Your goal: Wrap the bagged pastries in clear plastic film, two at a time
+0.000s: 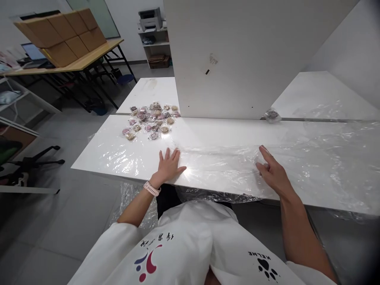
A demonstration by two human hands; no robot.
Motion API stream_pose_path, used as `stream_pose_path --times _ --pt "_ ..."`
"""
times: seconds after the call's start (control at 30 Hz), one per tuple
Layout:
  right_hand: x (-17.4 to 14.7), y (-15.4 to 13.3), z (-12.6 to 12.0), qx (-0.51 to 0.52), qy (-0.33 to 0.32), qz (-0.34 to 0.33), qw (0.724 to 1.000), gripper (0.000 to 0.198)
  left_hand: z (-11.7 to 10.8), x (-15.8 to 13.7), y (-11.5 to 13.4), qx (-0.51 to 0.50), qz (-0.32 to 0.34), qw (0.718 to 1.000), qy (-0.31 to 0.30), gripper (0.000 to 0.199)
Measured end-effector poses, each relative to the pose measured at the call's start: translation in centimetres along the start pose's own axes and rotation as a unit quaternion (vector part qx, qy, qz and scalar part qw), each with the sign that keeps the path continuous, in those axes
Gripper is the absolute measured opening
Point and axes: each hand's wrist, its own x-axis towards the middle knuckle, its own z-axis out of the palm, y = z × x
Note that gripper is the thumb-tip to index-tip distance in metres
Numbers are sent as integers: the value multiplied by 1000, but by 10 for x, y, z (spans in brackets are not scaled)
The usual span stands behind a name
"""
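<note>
A sheet of clear plastic film (219, 160) lies wrinkled across the white tabletop. My left hand (168, 167) rests flat at its left end, fingers spread, with a pink band on the wrist. At the right, my right hand (271, 170) has its index finger stretched out and the others curled in, gripping gathered film between thumb and fingers. Beyond my left hand sits a spread of small round items in clear wrappers (154, 116), pink, purple and tan. One more wrapped piece (272, 114) lies near the foot of the upright panel.
A tall white panel (231, 59) stands at the back of the white table (101, 158). More film (335, 166) covers the right side, and some hangs below the front edge. Cardboard boxes (68, 35) stand on a wooden desk at the far left; a printer (150, 19) sits on a shelf.
</note>
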Motion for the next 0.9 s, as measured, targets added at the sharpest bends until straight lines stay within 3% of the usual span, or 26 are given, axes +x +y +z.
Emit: stream_pose_path --times 0.1,0.17,0.23,0.3,0.33,0.4,0.47,0.5,0.53,0.6,0.7,0.8,0.9 --pt "9 -8 -9 -54 -33 9 998 63 -25 -8 -4 -13 -24 996 84 59" --pt "9 -29 -20 -143 27 -9 989 52 -27 -12 6 -85 -5 990 113 49" --pt "3 -55 -29 -189 117 -41 974 45 -17 -12 16 -153 30 984 90 48" --pt "-1 -78 -28 -154 132 -95 974 43 0 -4 23 -184 55 980 47 56" --pt "0 -85 -23 -119 89 -130 980 43 9 3 25 -186 60 980 31 61" --pt "10 -89 -2 -55 -61 -193 978 43 21 21 26 -179 62 982 11 70" --pt "31 -79 26 -46 -167 -190 966 46 22 42 23 -156 69 985 -12 66" --pt "44 -70 39 -62 -176 -160 969 48 17 52 20 -140 72 987 -18 59" --pt "57 -61 52 -83 -158 -118 977 50 9 61 15 -120 68 990 -9 50" --pt "78 -44 70 -120 -91 -39 988 53 -14 77 -1 -62 15 996 70 40" --pt "90 -31 84 -149 7 -11 989 51 -50 95 -38 49 -121 973 191 54" --pt "83 -33 89 -155 83 -52 983 44 -71 105 -80 88 -173 971 141 86" --pt "76 -42 89 -137 130 -99 977 39 -70 104 -105 75 -151 985 39 93"
